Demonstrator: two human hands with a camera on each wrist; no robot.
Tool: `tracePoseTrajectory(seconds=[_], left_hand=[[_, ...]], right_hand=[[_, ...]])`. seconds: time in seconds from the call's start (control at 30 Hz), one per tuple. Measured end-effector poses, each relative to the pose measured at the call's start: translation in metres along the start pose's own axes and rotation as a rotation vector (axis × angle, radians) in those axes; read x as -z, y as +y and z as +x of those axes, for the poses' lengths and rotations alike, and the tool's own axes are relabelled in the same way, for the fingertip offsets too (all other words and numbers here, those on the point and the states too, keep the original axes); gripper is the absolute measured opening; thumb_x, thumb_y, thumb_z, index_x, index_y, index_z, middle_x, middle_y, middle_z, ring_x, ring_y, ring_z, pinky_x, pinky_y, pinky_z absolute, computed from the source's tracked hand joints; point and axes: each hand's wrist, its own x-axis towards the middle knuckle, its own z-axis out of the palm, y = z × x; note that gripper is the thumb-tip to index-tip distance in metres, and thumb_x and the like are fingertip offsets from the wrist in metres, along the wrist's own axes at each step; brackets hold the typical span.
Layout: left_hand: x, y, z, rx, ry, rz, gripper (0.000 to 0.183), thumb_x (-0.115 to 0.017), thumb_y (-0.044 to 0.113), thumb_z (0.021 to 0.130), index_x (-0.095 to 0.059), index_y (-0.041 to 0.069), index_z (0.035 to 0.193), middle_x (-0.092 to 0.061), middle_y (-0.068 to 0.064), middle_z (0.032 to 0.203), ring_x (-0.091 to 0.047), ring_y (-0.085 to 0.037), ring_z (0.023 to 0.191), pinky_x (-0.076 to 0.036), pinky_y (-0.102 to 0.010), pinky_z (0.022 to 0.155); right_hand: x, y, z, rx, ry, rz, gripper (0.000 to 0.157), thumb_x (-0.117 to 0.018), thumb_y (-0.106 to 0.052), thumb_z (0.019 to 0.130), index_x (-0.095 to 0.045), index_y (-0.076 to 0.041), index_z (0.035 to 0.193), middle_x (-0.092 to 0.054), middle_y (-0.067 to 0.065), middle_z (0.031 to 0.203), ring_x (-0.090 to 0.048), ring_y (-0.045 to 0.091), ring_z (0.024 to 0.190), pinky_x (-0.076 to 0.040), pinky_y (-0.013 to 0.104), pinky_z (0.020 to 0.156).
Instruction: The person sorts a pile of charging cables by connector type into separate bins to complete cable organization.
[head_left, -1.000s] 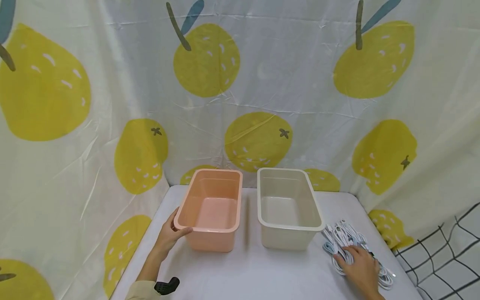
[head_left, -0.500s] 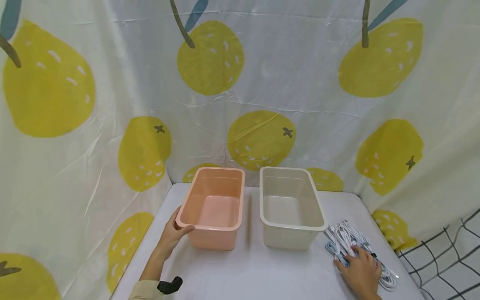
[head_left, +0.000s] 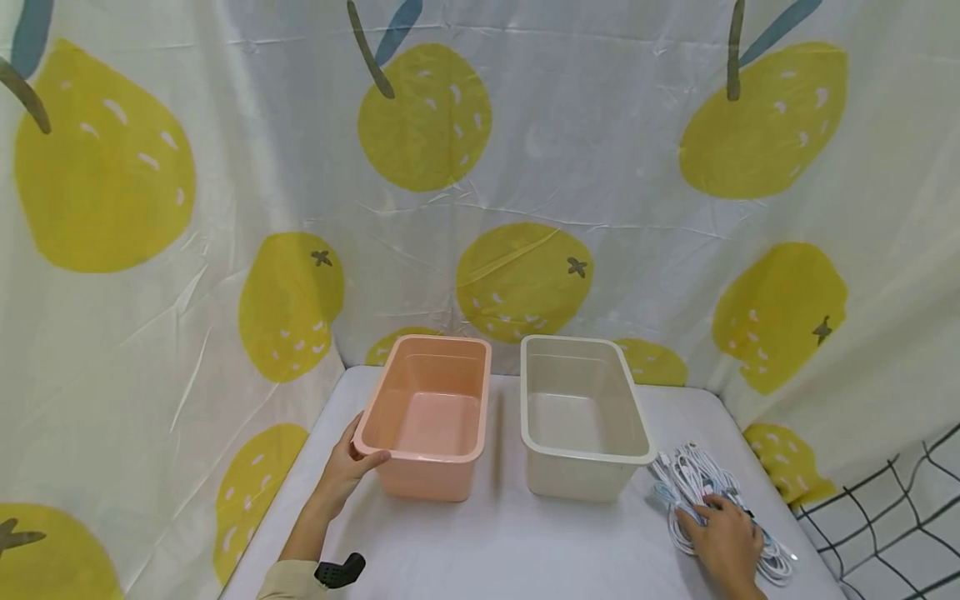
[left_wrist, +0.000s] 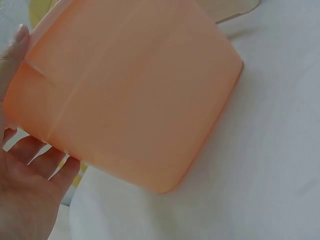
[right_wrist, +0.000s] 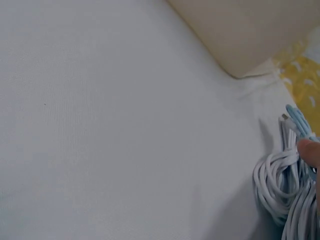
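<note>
A peach plastic bin point(head_left: 427, 479) stands on the left of the table, with nothing visible inside. My left hand point(head_left: 341, 475) grips its near left corner, thumb on the front under the rim and fingers along the side. To the right lies a pile of coiled white cables point(head_left: 693, 467). My right hand point(head_left: 723, 537) is over this pile and pinches a light-blue cable bundle point(head_left: 663, 496). In the right wrist view, the thumb point(right_wrist: 310, 152) presses against the light-blue cable point(right_wrist: 299, 120), above white coils point(right_wrist: 275, 185). Most of the right fingers are hidden there.
A cream plastic bin point(head_left: 581, 479) stands between the peach bin and the cables. The white table point(head_left: 480, 558) is backed by a fruit-printed curtain point(head_left: 600, 167). A black wire grid point(head_left: 892, 517) stands beyond the right edge.
The right hand has shifted slightly over the pile, and the light-blue bundle has moved and tilted up with it. The left hand keeps its grip on the peach bin. The head view has shifted a little.
</note>
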Motion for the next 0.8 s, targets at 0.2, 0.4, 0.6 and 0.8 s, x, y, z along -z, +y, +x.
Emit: tracePoseTrajectory(seconds=[0.2,0.4,0.6,0.8], left_hand=[[0.000,0.000,-0.001,-0.008,-0.010,0.012,0.094,-0.081,0.012,0.092,-0.021,0.013,0.165,-0.033,-0.019,0.163,-0.042,-0.038,0.142,-0.046,-0.026,0.100],[0.001,0.000,-0.002,-0.011,-0.009,-0.011,0.095,-0.080,0.009,0.091,-0.020,0.009,0.165,-0.035,-0.023,0.160,-0.044,-0.040,0.139,-0.047,-0.020,0.096],[0.002,0.001,-0.003,0.007,-0.005,0.009,0.094,-0.079,0.010,0.093,-0.020,0.011,0.165,-0.033,-0.022,0.162,-0.042,-0.039,0.141,-0.045,-0.025,0.101],[0.000,0.001,-0.001,-0.004,-0.006,0.001,0.092,-0.078,0.009,0.093,-0.020,0.012,0.165,-0.032,-0.020,0.162,-0.040,-0.039,0.143,-0.045,-0.023,0.100]], right_hand=[[0.008,0.001,0.004,-0.037,0.101,0.067,0.035,-0.079,-0.024,0.090,-0.075,0.006,0.107,-0.068,0.031,0.117,-0.059,0.059,0.106,-0.038,0.071,0.087],[0.023,0.001,0.008,-0.143,0.190,0.109,0.043,-0.075,-0.028,0.093,-0.070,0.006,0.118,-0.063,0.036,0.114,-0.056,0.065,0.100,-0.044,0.067,0.078],[0.034,-0.004,0.014,-0.158,0.199,0.155,0.041,-0.075,-0.024,0.095,-0.068,0.007,0.121,-0.063,0.034,0.117,-0.056,0.061,0.107,-0.042,0.068,0.089],[0.046,-0.015,0.020,-0.146,0.224,0.179,0.038,-0.073,-0.024,0.097,-0.070,0.005,0.121,-0.067,0.030,0.116,-0.058,0.057,0.109,-0.039,0.063,0.092]])
